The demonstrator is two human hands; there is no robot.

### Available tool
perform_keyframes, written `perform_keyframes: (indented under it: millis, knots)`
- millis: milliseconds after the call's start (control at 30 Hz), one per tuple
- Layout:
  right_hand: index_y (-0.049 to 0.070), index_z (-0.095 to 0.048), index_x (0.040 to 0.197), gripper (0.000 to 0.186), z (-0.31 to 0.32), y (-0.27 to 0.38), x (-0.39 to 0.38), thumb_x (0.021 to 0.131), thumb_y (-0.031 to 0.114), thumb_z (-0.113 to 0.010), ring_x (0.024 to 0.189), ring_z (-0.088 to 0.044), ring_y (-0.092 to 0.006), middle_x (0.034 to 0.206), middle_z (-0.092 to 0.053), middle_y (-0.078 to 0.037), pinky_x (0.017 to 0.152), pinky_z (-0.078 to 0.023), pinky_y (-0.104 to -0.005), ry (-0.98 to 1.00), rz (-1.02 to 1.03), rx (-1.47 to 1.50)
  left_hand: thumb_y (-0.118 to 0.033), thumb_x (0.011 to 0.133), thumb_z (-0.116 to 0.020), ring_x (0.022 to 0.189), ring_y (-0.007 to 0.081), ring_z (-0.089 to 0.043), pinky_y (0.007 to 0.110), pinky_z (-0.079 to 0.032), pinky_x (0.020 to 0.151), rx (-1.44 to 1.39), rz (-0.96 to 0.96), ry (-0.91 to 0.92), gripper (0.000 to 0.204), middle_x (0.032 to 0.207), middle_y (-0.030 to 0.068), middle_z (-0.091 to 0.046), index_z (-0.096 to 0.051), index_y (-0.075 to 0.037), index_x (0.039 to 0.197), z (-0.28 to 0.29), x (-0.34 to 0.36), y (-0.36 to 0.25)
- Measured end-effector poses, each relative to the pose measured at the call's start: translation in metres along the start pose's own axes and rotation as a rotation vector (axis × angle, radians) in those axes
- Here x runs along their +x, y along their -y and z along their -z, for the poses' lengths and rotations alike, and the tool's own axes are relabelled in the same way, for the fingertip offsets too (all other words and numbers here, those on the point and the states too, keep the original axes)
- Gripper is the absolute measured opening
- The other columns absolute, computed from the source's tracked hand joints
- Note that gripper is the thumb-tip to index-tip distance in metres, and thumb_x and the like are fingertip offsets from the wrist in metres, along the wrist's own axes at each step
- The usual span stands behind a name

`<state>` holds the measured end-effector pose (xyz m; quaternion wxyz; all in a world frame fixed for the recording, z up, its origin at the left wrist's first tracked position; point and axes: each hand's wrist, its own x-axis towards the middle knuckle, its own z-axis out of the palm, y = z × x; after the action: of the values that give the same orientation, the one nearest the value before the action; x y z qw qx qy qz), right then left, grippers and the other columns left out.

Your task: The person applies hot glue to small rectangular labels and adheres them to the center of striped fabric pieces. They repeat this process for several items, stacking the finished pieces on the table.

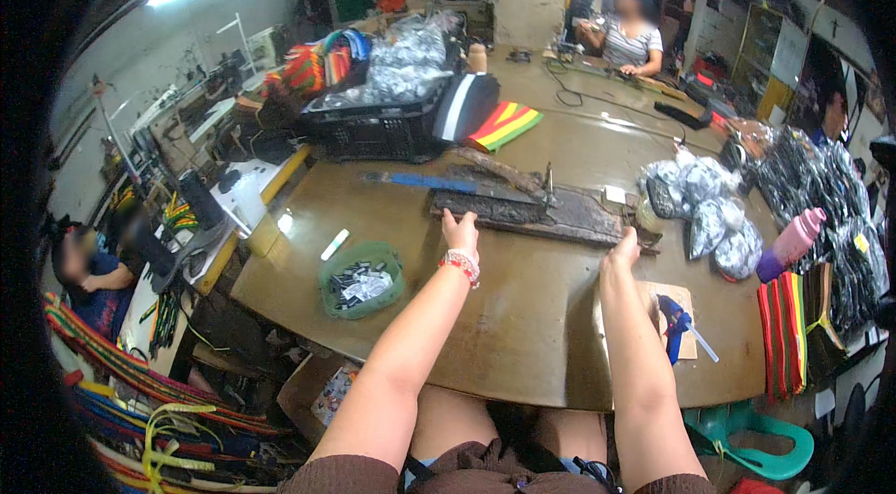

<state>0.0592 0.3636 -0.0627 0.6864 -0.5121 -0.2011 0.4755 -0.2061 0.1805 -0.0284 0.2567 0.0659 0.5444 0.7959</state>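
Both arms reach forward over the table to a long, dark, worn board (583, 231) lying crosswise. My left hand (459, 237), with a red-and-white beaded bracelet at the wrist, grips the board's near edge toward its left end. At the right end my right hand (623, 249) holds the near edge, its fingers partly hidden. On top of the board lie a rough brown bar (499, 169) and a small upright metal post (549, 178). A flat blue strip (420, 181) sticks out leftward from behind it.
Left of my hands stands a green bowl (360, 281) of small tags, beside a white tube (335, 245). To the right are bagged parts (714, 204), a pink-purple bottle (793, 244) and blue-handled snips (674, 326). A black crate (373, 125) stands farther back; a person (635, 41) sits across.
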Motion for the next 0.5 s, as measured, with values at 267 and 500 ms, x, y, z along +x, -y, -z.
perform_keyframes:
  millis: [267,500]
  knots:
    - [-0.003,-0.058,0.115,0.048,-0.023,0.023,0.014,0.073,0.020,-0.065,0.105,-0.057,-0.0258,0.120,-0.062,-0.013,0.095,-0.042,-0.0363,0.075,-0.029,-0.008,-0.008,0.078,-0.061,0.099,0.0230,-0.057,0.032,-0.047,0.086,0.156,-0.088,0.056,0.078,0.133,0.0199,-0.050,-0.027,0.007,0.147,-0.026,0.026,0.010]
    - [-0.002,-0.046,0.133,0.065,-0.021,0.007,0.020,0.081,0.026,-0.073,0.112,-0.055,-0.0257,0.129,-0.057,-0.014,0.099,-0.041,-0.0363,0.168,0.194,-0.231,-0.010,0.085,-0.063,0.131,0.0292,-0.043,0.037,-0.034,0.108,0.115,-0.152,0.160,0.075,0.149,0.0212,-0.037,-0.026,-0.001,0.150,-0.015,0.016,0.018]
